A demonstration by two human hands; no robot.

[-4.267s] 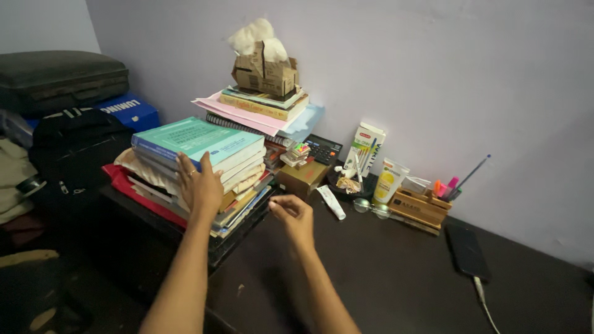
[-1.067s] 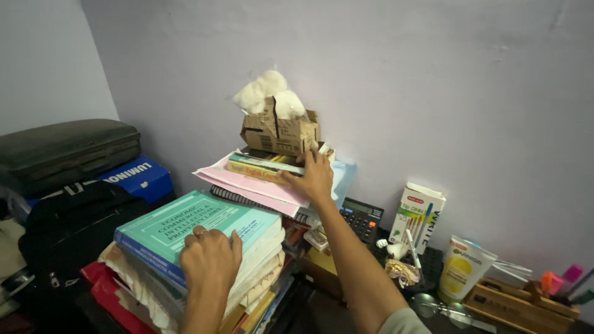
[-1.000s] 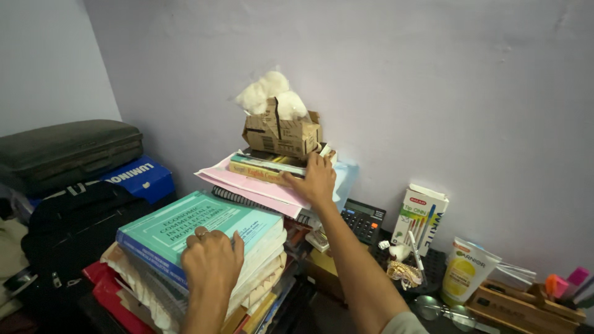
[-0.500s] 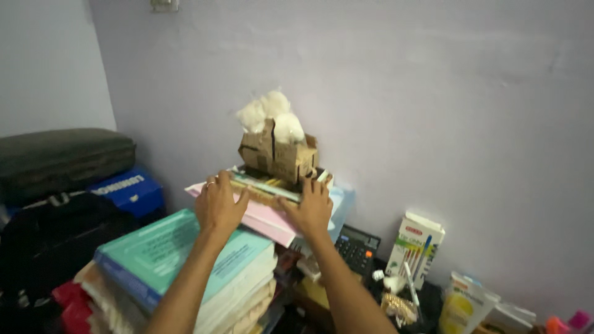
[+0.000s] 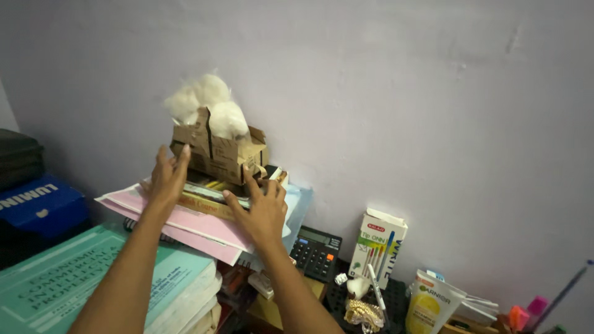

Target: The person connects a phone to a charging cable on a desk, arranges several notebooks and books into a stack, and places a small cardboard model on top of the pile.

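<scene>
A torn cardboard box point(image 5: 219, 154) stuffed with white fluffy material point(image 5: 204, 102) sits on top of a tall pile of books and pink papers point(image 5: 185, 216) against the wall. My left hand point(image 5: 167, 176) is open, its fingers touching the box's left side. My right hand point(image 5: 260, 207) lies open on the books just below the box's right corner, fingertips against the box. A stack topped by a teal book point(image 5: 80, 278) stands lower left, under my left forearm.
A black calculator point(image 5: 315, 250) lies right of the pile. Beyond it stand a white pen carton point(image 5: 377, 244), a yellow-and-white tube point(image 5: 430, 303) and coloured markers point(image 5: 526, 309). A blue box point(image 5: 37, 204) sits at the far left. The lilac wall is close behind.
My left hand left the teal book and rose to the cardboard box's left side. My right hand stayed at the box's right. The view moved closer and shifted right.
</scene>
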